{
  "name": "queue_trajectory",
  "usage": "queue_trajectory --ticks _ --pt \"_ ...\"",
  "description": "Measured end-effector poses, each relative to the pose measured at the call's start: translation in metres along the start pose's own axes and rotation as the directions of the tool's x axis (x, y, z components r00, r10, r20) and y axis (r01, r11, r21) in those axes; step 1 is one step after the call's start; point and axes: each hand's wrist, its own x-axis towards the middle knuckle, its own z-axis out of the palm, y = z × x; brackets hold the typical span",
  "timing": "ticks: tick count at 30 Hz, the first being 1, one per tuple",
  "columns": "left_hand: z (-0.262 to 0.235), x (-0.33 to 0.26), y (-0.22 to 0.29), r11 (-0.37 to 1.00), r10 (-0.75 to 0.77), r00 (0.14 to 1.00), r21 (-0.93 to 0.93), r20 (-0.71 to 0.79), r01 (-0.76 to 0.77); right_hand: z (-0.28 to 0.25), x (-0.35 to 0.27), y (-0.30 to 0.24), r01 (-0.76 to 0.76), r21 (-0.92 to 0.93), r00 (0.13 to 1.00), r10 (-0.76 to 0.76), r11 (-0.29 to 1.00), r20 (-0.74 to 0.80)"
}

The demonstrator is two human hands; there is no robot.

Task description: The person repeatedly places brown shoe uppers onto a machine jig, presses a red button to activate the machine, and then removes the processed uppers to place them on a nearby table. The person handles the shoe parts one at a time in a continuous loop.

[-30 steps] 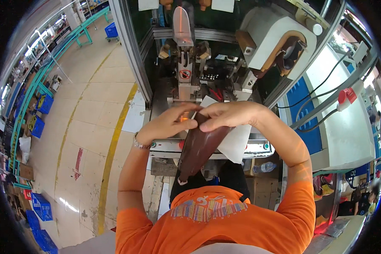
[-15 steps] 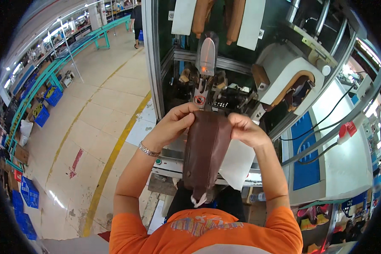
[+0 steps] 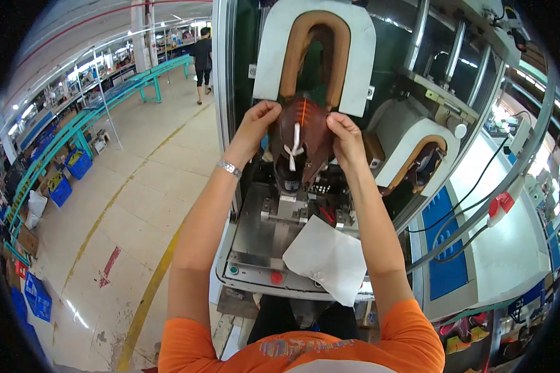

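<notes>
A dark brown leather shoe upper (image 3: 314, 140) sits over the upright metal form of the machine, which it now hides. A white lace (image 3: 293, 152) is knotted across its open front. An orange-red light line falls on its top. My left hand (image 3: 260, 123) pinches the left edge of the upper between thumb and fingers. On the opposite edge, my right hand (image 3: 347, 133) grips the leather in the same way. Just behind the upper stands a U-shaped white clamp with a brown padded lining (image 3: 284, 59).
A second white clamp (image 3: 426, 152) holds a dark piece at the right. A white sheet (image 3: 326, 258) lies on the machine's front ledge, near a red button (image 3: 277, 277). Left of the frame post (image 3: 225, 81), a person in dark clothes (image 3: 201, 62) stands in the aisle beside a green conveyor (image 3: 81, 118).
Both hands have moved forward and up, carrying the upper from above my lap onto the metal form. The lace side now shows. The distant person has come more fully into view.
</notes>
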Motion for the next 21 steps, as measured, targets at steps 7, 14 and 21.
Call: queue_trajectory --ticks 7,14,21 --pt "-0.003 0.011 -0.016 0.998 -0.056 0.997 -0.026 -0.053 0.055 -0.011 0.017 0.019 -0.021 0.021 1.000 0.021 1.000 -0.014" --pt "0.008 0.046 -0.035 0.983 -0.076 0.962 -0.183 -0.263 0.028 -0.005 0.039 0.018 -0.069 0.032 0.974 0.074 0.997 -0.213" --pt "-0.007 0.050 -0.066 0.997 0.037 0.927 0.076 -0.373 -0.009 -0.021 0.031 0.037 -0.047 -0.113 0.981 0.025 0.992 -0.190"
